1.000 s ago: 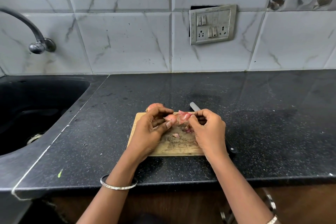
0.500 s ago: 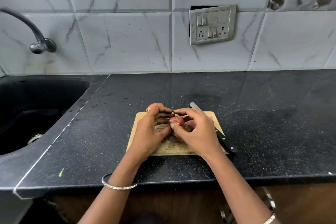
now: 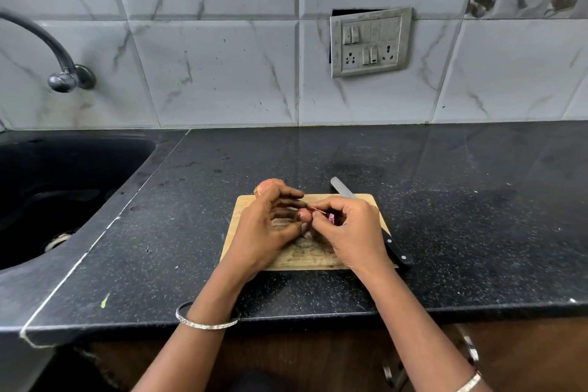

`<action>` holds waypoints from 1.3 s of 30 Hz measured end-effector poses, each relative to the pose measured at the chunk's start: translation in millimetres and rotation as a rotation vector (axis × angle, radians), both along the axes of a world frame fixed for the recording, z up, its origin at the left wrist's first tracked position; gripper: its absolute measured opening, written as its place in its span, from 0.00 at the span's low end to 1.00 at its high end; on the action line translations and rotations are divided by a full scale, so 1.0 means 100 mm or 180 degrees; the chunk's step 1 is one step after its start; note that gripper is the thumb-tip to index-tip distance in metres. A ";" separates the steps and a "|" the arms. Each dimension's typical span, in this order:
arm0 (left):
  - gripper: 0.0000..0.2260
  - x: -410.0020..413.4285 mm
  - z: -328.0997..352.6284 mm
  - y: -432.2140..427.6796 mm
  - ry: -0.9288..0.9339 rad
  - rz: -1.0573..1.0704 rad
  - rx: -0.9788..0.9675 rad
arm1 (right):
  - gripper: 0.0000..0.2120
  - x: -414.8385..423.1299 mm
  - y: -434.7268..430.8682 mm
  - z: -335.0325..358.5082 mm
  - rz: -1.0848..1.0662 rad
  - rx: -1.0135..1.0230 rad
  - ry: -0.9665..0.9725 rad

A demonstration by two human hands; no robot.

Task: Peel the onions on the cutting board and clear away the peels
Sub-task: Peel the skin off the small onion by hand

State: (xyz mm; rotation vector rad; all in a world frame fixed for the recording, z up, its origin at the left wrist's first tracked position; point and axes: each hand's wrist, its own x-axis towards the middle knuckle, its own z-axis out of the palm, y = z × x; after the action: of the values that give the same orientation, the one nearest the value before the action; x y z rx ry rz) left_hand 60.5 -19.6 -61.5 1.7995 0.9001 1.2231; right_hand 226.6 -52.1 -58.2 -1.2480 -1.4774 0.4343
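My left hand (image 3: 267, 229) cups a small round reddish-brown onion (image 3: 303, 215), fingers curled round its left and far side, thumb underneath. It sits just above the middle of the pale wooden rectangular cutting board (image 3: 305, 259); can't tell if it touches the wood.

My right hand (image 3: 353, 232) is closed in a pinch, thumb and forefinger on a thin papery strip of onion skin (image 3: 318, 210) that comes off the onion's top. A small pink scrap of peel (image 3: 331, 217) shows just under that pinch; can't tell if I'm holding it or it lies on the board.

Key relation: the onion lies directly left of the right-hand pinch, touching or nearly so. The strip's long axis runs left to right, dipping slightly toward my right hand. So the pull, as I judge it, goes rightward and away from the onion along the strip, left hand bracing against it. The right hand does the stripping and the left only steadies.

A second, larger pinkish unpeeled onion (image 3: 269, 185) sits at the board's far left corner, behind my left knuckles, so it is nearer the left hand. A steel-bladed black-handled kitchen knife (image 3: 396, 250) lies along the board's right edge, just beside my right hand, untouched.

Judgement: peeling is midway, no clearing yet.
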 end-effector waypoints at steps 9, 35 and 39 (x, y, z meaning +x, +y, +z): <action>0.12 -0.01 0.02 0.00 0.0101 0.0002 -0.0053 | 0.05 0.03 0.04 -0.02 -0.0226 -0.0224 0.0277; 0.18 0.00 0.06 -0.05 -0.0300 0.0124 -0.0384 | 0.02 0.00 -0.03 0.02 -0.0115 -0.0105 0.0109; 0.14 0.00 0.06 -0.06 -0.0277 0.0173 -0.0323 | 0.06 0.00 -0.06 0.05 0.0091 -0.0081 0.0129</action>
State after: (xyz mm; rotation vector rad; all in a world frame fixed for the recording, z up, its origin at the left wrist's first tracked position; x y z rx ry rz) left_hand 60.1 -25.4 -55.9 1.6392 0.9494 1.2571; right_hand 227.1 -58.3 -53.3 -1.2323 -1.4611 0.4961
